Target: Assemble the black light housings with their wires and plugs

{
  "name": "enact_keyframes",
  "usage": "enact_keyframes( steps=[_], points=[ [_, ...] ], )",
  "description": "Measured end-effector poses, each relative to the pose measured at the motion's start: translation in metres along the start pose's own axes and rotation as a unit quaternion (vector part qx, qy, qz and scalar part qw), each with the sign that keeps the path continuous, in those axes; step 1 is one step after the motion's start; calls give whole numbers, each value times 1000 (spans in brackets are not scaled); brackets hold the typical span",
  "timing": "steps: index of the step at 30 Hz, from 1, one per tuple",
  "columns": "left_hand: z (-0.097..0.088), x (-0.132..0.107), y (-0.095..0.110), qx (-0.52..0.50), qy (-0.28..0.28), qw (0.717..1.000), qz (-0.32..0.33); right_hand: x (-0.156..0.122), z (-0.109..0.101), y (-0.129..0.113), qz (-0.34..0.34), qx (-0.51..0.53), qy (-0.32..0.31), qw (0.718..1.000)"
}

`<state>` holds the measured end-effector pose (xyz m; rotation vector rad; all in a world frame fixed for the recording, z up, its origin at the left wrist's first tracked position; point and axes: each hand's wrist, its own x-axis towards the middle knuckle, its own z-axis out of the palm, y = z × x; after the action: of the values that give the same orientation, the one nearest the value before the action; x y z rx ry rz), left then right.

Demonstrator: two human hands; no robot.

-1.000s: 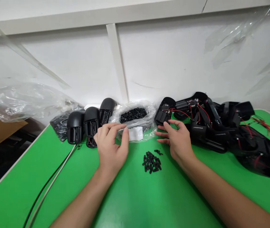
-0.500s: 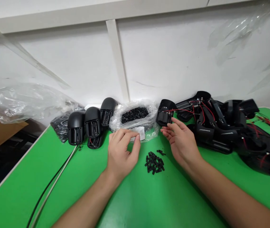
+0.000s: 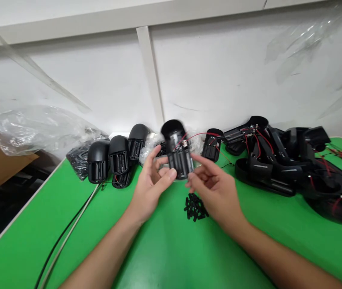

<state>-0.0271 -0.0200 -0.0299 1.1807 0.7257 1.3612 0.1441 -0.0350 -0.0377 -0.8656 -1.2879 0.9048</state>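
My hands hold a black plastic battery housing up in the air in front of the bag, and it is blurred by motion. My left hand grips its lower left side, and my right hand pinches its lower right side. A red wire runs from it to a smaller black housing on the table. Below my hands lies a small heap of black plastic pieces. Behind the raised housing, a clear bag of similar pieces is mostly hidden.
Several black housings stand at the back left of the green table. Wired black assemblies are heaped on the right. A black and a white cable lie at front left, below clear plastic sheeting.
A black housing has risen off the table between my hands, with its red wire trailing. My hands have moved toward each other and taken hold of it.
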Motion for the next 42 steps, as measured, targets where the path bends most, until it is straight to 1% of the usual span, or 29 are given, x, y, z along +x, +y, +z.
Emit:
enact_keyframes(
  steps=[1, 3, 4, 5, 6, 9, 10, 14, 16, 17, 19, 20, 22, 24, 26, 27, 28, 31, 33, 37, 40, 42],
  points=[
    [1, 0, 3, -22, 2, 1000, 0, -4, 1, 2, -62, -63, -39, 995],
    [4, -2, 7, -42, 15, 999, -19, -11, 3, 5, -191, -169, -89, 963],
    [6, -3, 9, -41, 21, 998, -34, -13, 3, 6, -232, -203, -103, 946],
    [7, -3, 9, -34, 28, 998, -47, -14, 2, 7, -252, -224, -113, 935],
    [9, -3, 9, -24, 33, 998, -56, -15, 2, 7, -250, -238, -123, 930],
    [11, -3, 4, -9, 61, 997, -55, -16, 0, 5, -215, -261, -161, 927],
    [11, -3, 2, -7, 75, 996, -54, -16, -1, 4, -216, -263, -176, 924],
    [10, 0, -3, 17, 140, 988, -61, -15, -4, 3, -272, -246, -219, 904],
    [9, 0, -2, 46, 160, 983, -76, -13, -6, 1, -274, -244, -210, 906],
    [9, 0, -2, 63, 165, 980, -91, -10, -8, 1, -262, -247, -191, 913],
    [9, 0, -1, 87, 172, 974, -120, -4, -12, -2, -209, -258, -129, 934],
    [8, 0, -1, 90, 174, 972, -127, 0, -15, -3, -171, -260, -91, 946],
    [8, 1, -2, 77, 183, 972, -122, 8, -22, -4, -82, -245, -33, 965],
    [8, 3, -3, 48, 193, 974, -110, 17, -29, -3, -9, -232, -7, 973],
    [8, 4, -2, 11, 208, 972, -110, 25, -36, -1, 29, -255, -9, 966],
    [8, 5, -1, -5, 214, 970, -112, 29, -39, 0, 43, -278, -24, 959],
    [9, 5, 0, -16, 215, 970, -116, 32, -42, 1, 59, -304, -55, 949],
    [10, 5, 5, -37, 205, 970, -123, 40, -49, 2, 109, -363, -180, 908],
    [10, 4, 8, -67, 205, 968, -126, 42, -53, 1, 129, -367, -243, 889],
    [10, 4, 11, -131, 221, 957, -135, 43, -60, -2, 143, -367, -298, 870],
    [10, 3, 11, -140, 225, 955, -133, 42, -63, -4, 140, -387, -326, 851],
    [10, 2, 11, -132, 208, 961, -128, 41, -64, -3, 137, -404, -339, 839]
  ],
)
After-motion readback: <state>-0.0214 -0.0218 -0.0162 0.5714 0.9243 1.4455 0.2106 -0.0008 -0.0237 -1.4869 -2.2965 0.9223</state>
